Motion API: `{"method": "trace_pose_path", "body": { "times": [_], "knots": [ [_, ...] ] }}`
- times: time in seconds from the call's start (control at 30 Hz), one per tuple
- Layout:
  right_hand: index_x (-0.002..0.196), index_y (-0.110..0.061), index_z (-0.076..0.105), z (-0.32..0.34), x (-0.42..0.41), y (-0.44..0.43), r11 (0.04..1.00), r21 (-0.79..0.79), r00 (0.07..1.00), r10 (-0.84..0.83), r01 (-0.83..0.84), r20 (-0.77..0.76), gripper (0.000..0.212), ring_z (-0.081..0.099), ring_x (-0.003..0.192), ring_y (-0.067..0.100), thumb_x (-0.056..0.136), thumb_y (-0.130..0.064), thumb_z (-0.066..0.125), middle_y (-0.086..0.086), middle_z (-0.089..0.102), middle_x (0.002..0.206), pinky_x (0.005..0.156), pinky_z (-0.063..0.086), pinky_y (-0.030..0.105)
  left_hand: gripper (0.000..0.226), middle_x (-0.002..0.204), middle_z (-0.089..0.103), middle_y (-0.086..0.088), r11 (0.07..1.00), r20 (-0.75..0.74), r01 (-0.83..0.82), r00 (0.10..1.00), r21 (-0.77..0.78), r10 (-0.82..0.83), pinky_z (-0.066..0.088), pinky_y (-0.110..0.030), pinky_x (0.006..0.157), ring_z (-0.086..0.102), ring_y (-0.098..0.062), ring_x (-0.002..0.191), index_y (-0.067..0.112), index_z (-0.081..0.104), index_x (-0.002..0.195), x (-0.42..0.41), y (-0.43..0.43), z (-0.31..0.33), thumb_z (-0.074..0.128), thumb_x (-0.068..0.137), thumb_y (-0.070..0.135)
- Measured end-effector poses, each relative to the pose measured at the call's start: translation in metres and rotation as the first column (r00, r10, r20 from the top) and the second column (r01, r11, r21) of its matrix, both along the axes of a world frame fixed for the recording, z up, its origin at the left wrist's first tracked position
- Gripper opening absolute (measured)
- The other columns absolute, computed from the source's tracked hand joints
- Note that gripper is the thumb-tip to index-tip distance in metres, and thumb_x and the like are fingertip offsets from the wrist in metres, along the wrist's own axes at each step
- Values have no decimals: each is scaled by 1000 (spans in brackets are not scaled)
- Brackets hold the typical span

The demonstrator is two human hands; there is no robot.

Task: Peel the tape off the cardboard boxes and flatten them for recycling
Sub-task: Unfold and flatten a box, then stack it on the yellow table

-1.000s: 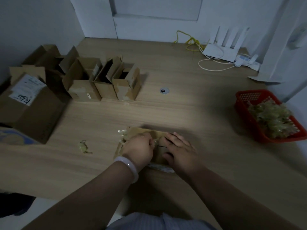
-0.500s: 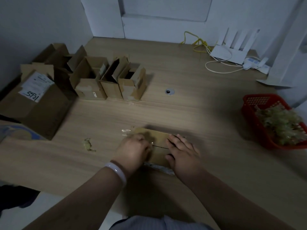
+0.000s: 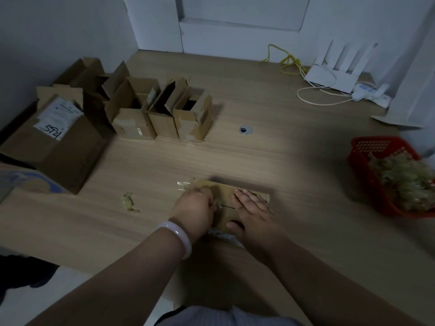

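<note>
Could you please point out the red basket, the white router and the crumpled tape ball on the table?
Red basket (image 3: 360, 161), head view, left wall.
White router (image 3: 329, 78), head view, body.
Tape ball (image 3: 129, 202), head view, middle.

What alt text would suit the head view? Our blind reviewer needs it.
A person's left hand picks at clear tape on a flattened cardboard box while the right hand presses it flat on a wooden table. Open boxes stand at back left; a red basket of tape scraps sits right.

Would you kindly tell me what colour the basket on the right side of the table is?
Red; the basket shows best in the head view.
</note>
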State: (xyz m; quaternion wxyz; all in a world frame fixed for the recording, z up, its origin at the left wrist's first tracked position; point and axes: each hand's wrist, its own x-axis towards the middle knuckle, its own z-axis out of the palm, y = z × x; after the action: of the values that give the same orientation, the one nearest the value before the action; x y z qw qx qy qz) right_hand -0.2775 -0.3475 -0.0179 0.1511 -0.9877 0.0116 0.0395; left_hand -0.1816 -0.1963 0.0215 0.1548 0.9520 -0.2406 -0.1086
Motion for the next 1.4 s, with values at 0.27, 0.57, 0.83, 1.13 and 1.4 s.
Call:
{"method": "trace_pose_path", "body": {
  "times": [0.27, 0.57, 0.83, 1.13, 1.4],
  "knots": [
    [152, -23, 20, -2, -2, -1, 1000, 4, 998, -9, 9, 59, 71, 6, 147, 11, 93, -59, 36, -5, 15, 160, 120, 2, 30, 7, 86, 58, -11, 957, 129, -120, 979, -263, 158, 42, -32, 66, 56, -31, 78, 12, 61, 80, 11, 34, 8, 67, 80, 13],
    [153, -26, 16, 3, -4, 0, 1000, -8, 999, -9, 9, 51, 71, 2, 147, 9, 94, -61, 33, -7, 11, 161, 117, -7, 23, 20, 108, 63, -9, 956, 206, 294, 937, -29, -282, 43, -31, 90, 58, -28, 100, 12, 72, 102, 13, 46, 7, 60, 90, 22],
    [150, -35, 17, 13, 4, 9, 993, -79, 995, -88, 92, 55, 81, 25, 136, 18, 82, -76, 29, -6, 31, 150, 114, 16, 36, 28, 116, 53, -7, 986, -15, -34, 999, -161, 32, 43, -27, 93, 57, -24, 100, 15, 65, 114, 16, 37, 5, 64, 86, 19],
    [148, -40, 19, 3, 10, 15, 978, -165, 991, -113, 124, 71, 91, 25, 130, 24, 73, -89, 10, 1, 32, 147, 110, 18, 46, 9, 98, 60, -9, 953, -96, -186, 981, -240, 167, 49, -38, 79, 59, -28, 90, 15, 56, 96, 15, 40, -1, 54, 93, 23],
    [142, -37, 39, 3, 8, 19, 972, -170, 983, -148, 165, 110, 83, 43, 122, 25, 78, -86, 22, 3, 48, 136, 104, 33, 48, 18, 77, 60, -1, 693, -250, -512, 857, -508, 450, 54, -38, 71, 63, -30, 75, 21, 50, 78, 32, 64, -17, 59, 88, 10]
  ]
}}
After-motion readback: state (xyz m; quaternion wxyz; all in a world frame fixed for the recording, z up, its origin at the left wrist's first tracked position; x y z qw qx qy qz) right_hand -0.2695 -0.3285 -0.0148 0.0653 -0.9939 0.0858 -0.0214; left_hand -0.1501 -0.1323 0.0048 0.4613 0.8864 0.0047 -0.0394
